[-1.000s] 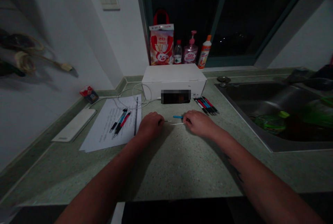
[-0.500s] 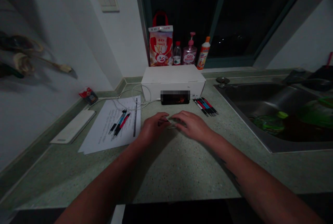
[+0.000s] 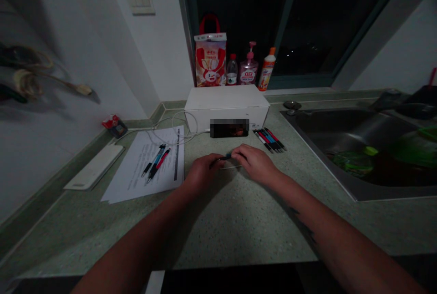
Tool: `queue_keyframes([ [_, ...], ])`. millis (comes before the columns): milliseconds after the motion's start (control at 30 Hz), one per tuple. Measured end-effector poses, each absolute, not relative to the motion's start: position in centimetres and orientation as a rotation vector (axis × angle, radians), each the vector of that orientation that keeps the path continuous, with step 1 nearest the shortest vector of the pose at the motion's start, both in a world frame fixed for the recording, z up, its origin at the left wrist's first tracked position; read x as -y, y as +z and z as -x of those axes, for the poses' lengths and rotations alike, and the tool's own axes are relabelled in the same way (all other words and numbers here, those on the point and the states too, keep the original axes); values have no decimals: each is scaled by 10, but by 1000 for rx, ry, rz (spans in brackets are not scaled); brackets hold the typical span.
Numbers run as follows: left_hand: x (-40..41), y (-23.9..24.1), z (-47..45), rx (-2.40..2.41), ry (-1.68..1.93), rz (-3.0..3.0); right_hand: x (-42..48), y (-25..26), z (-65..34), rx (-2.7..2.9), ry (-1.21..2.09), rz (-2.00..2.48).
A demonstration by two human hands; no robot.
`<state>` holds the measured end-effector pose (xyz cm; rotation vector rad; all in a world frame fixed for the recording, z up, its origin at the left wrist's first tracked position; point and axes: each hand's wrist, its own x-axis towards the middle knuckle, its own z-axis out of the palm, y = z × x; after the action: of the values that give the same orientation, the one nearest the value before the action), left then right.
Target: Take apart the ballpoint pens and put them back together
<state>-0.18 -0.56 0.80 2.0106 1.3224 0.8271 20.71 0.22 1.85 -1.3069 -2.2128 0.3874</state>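
Note:
In front of the phone, my left hand [image 3: 203, 172] is closed on the dark end of what looks like a slim pen [image 3: 224, 158]. The pen lies crosswise between my hands, and a small blue-green part shows near its right end. My right hand [image 3: 254, 163] has its thumb and fingers pinched on that end. My fingers cover much of the pen. Beneath them a thin pale strip or stick [image 3: 230, 167] shows on the counter [image 3: 218, 221]; its kind is unclear.
A black phone [image 3: 229, 130] leans on a white box [image 3: 227, 107], with a white cable [image 3: 191, 137] running left. Several pens [image 3: 269, 140] lie right of it. Other pens [image 3: 157, 163] rest on printed paper [image 3: 136, 171]. A metal sink [image 3: 327, 157] is at right.
The pen has come into clear sight between my hands. My left hand has lowered slightly, and my right fingers have closed together at the pen's end.

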Motion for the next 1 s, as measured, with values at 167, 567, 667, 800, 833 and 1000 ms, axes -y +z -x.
queue_keyframes([
  [167, 7, 12, 2, -1412, 782, -2086, -4, 20, -208, 2135, 406, 1406],
  [567, 7, 12, 4, -1418, 790, -2157, 0, 20, -203, 2035, 713, 1256],
  [667, 7, 10, 5, -1385, 801, -2188, 0, 18, -204, 2025, 685, 1213],
  [800, 6, 7, 6, -1405, 770, -2188, 0, 15, -204, 2020, 652, 1216],
  [833, 6, 7, 5, -1413, 765, -2184, 0, 15, -204, 2026, 658, 1241],
  [1000, 8, 13, 2, -1407, 711, -2202, 1, 14, -201, 2109, 700, 1350],
])
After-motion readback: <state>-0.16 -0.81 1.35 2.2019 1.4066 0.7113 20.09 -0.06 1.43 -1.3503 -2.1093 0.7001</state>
